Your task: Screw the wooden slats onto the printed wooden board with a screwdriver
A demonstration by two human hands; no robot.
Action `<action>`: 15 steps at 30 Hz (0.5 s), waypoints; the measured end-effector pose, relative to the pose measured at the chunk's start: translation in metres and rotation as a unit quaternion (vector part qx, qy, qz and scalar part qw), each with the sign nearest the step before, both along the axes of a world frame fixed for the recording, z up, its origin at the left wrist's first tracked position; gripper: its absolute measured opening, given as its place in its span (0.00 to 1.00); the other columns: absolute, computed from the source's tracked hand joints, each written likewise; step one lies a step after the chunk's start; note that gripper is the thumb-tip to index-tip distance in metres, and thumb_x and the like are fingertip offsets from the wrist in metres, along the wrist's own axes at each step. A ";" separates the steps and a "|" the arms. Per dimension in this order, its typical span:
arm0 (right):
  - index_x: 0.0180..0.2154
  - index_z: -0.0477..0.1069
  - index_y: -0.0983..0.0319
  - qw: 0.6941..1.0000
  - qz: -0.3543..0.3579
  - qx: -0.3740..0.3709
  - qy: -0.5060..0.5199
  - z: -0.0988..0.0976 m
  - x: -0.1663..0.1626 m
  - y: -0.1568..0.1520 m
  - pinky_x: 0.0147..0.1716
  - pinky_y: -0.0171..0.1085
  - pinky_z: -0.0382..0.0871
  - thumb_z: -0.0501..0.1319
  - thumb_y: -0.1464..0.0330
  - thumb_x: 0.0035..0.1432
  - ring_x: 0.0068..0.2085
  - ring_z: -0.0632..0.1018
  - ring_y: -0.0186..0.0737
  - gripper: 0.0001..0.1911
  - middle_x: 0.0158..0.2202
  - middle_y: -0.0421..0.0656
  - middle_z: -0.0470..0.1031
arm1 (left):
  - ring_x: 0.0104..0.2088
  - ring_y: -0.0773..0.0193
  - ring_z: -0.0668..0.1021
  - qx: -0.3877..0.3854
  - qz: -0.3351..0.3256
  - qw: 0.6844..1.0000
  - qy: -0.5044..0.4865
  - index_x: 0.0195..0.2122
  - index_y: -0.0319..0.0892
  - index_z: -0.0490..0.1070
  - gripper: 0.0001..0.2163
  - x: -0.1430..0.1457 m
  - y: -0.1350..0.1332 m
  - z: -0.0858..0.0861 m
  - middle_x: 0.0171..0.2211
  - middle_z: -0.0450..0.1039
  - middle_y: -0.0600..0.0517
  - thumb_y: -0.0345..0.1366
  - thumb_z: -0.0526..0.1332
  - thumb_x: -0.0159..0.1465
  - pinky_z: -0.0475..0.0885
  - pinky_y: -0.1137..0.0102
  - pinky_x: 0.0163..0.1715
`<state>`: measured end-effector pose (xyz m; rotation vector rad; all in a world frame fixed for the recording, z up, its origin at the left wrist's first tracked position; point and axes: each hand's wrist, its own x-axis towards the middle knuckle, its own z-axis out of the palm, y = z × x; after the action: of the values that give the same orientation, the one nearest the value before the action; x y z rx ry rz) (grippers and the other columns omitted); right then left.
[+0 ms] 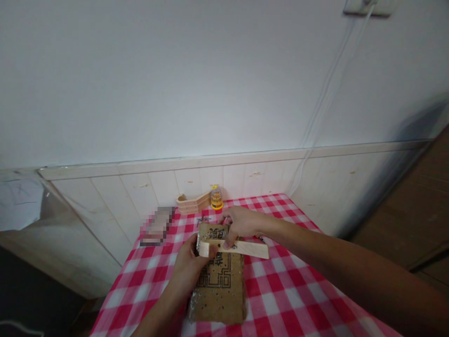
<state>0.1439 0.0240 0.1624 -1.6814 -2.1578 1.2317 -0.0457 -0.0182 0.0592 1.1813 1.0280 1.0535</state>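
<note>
A pale wooden piece point(252, 249), flat and bent at its left end, lies crosswise above a brown cardboard slab point(219, 304) with black printed characters and small holes. My left hand point(189, 267) grips the piece's left end, its thumb on the near face and its fingers partly hidden behind. Reaching in from the right, my right hand point(243, 222) is closed on the middle of the piece, thumb pressed to it beside a dark hole. Whether something small is also between its fingers cannot be made out. Small dark metal bits point(203, 219) lie past the slab's far edge.
A red-and-white checked cloth point(280, 285) covers the table, which meets the wall. At the back stand a bent wooden part point(192, 204) and a small yellow-based clear container point(216, 199). A pixelated flat object point(157, 227) lies at the left edge. A white cable point(326, 93) runs down the wall.
</note>
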 end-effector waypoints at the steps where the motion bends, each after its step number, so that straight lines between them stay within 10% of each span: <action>1: 0.43 0.78 0.61 1.000 0.002 0.003 -0.001 0.001 0.000 -0.001 0.26 0.32 0.65 0.76 0.73 0.34 0.32 0.79 0.39 0.29 0.35 0.39 0.82 | 0.37 0.54 0.82 0.001 0.001 1.000 0.001 0.49 0.36 0.73 0.27 0.000 0.000 0.000 0.42 0.82 0.42 0.45 0.74 0.52 0.77 0.64 0.37; 15: 0.44 0.79 0.61 0.999 0.004 0.044 -0.009 0.003 0.001 -0.007 0.25 0.31 0.63 0.77 0.70 0.34 0.33 0.76 0.38 0.29 0.36 0.40 0.79 | 0.37 0.53 0.82 0.011 0.003 1.000 -0.008 0.47 0.37 0.73 0.28 0.001 0.000 0.004 0.39 0.81 0.43 0.47 0.75 0.50 0.76 0.65 0.36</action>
<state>0.1450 0.0175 0.1656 -1.6568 -2.1981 1.1103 -0.0445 -0.0183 0.0630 1.1877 1.0107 1.0796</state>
